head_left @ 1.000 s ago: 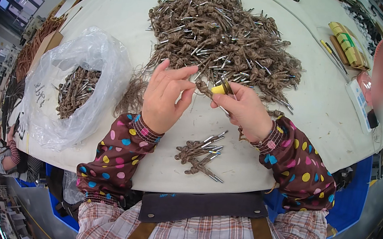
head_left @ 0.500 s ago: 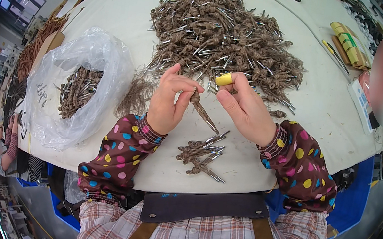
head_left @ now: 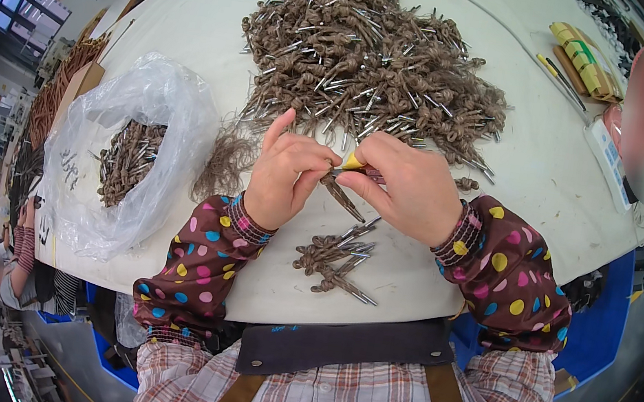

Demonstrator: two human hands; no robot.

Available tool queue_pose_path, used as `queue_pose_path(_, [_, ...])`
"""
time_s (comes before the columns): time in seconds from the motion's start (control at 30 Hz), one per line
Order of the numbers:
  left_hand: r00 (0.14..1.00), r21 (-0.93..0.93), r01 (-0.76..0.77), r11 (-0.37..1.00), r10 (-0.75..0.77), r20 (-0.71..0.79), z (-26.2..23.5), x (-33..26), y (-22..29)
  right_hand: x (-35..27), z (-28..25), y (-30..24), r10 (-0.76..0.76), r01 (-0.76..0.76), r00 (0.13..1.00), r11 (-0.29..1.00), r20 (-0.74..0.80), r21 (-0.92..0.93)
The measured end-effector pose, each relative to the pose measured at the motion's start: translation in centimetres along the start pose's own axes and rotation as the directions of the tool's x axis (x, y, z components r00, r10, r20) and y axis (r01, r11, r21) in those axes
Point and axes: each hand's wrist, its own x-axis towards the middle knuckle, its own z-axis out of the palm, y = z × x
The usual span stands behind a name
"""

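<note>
Tool at the knot: both grips engaged.
Your left hand (head_left: 280,175) pinches the cord (head_left: 341,197) at its knotted end, above the worktop (head_left: 425,285), its tails slanting down toward the small batch (head_left: 334,262); your right hand (head_left: 414,189) is closed around a tool (head_left: 375,177), mostly hidden, its tip beside your left fingertips. Whether tip and knot touch cannot be told. In this inspector's judgement, the step is close work at the knot: keep the left pinch firm so the cord cannot twist, make short, controlled strokes, and angle the tip away from your left fingers. Keep the yellow wrap (head_left: 353,160) on your right finger seated. Avoid nicking the cord; take only loose strands.
</note>
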Motion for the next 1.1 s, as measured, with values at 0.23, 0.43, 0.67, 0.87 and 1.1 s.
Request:
queue_pose_path(0.23, [0.999, 0.030, -0.028, 0.999, 0.027, 0.041, 0.0, 0.0, 0.1, 0.1, -0.3, -0.3, -0.042, 0.045, 0.998, 0.996, 0.042, -0.080])
queue_pose_path(0.43, [0.997, -0.042, 0.029, 0.999, -0.032, -0.063, 0.2, -0.2, -0.3, 0.1, 0.3, 0.7, 0.191, -0.193, 0.981, 0.940, 0.034, 0.281])
queue_pose_path(0.67, [0.992, 0.009, -0.039, 0.999, 0.039, -0.116, -0.4, -0.6, -0.6, -0.1, 2.3, 1.2, 0.218, -0.479, 0.875, 0.512, 0.432, 0.713])
queue_pose_path(0.87, [0.953, 0.069, -0.046, 0.997, 0.023, 0.301, -1.6, 0.3, -0.3, 0.4, 0.7, 2.1, 0.389, -0.402, 0.899, 0.549, 0.202, 0.733])
queue_pose_path(1.1, [0.961, 0.248, 0.159, 0.956, -0.207, 0.182, -2.8, 1.0, -0.3, 0.3, 0.4, 2.5, 0.393, -0.415, 0.906, 0.747, 0.158, 0.519])
